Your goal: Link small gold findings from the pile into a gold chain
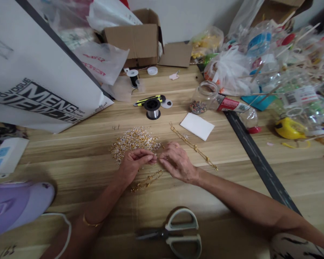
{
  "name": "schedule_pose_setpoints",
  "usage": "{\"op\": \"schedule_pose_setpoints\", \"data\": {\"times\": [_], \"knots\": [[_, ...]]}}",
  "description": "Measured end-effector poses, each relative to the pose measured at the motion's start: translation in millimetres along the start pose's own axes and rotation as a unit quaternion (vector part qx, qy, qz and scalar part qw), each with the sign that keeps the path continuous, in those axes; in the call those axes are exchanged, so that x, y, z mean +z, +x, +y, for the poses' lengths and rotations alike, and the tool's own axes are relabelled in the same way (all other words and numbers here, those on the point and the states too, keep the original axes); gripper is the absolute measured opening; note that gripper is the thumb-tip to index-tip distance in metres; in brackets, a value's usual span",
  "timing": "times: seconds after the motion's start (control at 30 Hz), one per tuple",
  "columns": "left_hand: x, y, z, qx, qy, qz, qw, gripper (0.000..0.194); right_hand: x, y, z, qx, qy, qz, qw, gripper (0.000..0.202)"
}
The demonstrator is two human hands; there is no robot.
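My left hand (137,160) is closed in a pinch at the near edge of a pile of small gold and silver beads (133,141). Facing it, my right hand (178,162) pinches too, its fingertips almost touching the left ones. Whatever lies between the fingertips is too small to make out. Just below the hands a gold chain (148,181) lies bunched on the wooden table (102,201). A second gold chain (196,148) is stretched out beyond my right hand.
Scissors (167,233) lie nearest me. Beyond the beads stand a wire spool (152,109), a yellow-black cutter (149,100), a jar of beads (202,99) and folded white paper (197,126). A purple iron (18,205) sits left; bags and bottles crowd the right.
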State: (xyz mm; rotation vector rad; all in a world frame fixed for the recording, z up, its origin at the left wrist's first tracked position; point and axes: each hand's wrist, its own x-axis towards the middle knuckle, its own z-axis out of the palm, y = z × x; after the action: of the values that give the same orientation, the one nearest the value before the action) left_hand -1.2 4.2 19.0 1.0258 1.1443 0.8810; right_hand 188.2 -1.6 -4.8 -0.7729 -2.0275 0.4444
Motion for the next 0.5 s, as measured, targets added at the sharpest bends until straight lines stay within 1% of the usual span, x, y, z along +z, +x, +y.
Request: {"op": "schedule_pose_setpoints", "data": {"times": [0.17, 0.27, 0.4, 0.5], "knots": [[0.5, -0.1, 0.6, 0.020, 0.023, -0.015, 0.999, 0.016, 0.8, -1.2, 0.6, 0.000, -0.002, 0.002, 1.000, 0.005], [0.4, -0.1, 0.1, 0.031, 0.038, -0.013, 0.999, 0.014, 0.7, -1.4, 0.8, -0.003, -0.001, 0.006, 1.000, 0.006], [0.1, 0.4, -3.7, 0.030, 0.028, -0.005, 0.999, 0.011, 0.4, -1.4, 0.9, -0.003, 0.003, 0.007, 1.000, 0.007], [0.5, 0.5, -5.2, 0.026, 0.021, -0.003, 0.999, 0.012, 0.6, -2.1, 1.5, -0.002, 0.006, 0.006, 1.000, 0.006]]}}
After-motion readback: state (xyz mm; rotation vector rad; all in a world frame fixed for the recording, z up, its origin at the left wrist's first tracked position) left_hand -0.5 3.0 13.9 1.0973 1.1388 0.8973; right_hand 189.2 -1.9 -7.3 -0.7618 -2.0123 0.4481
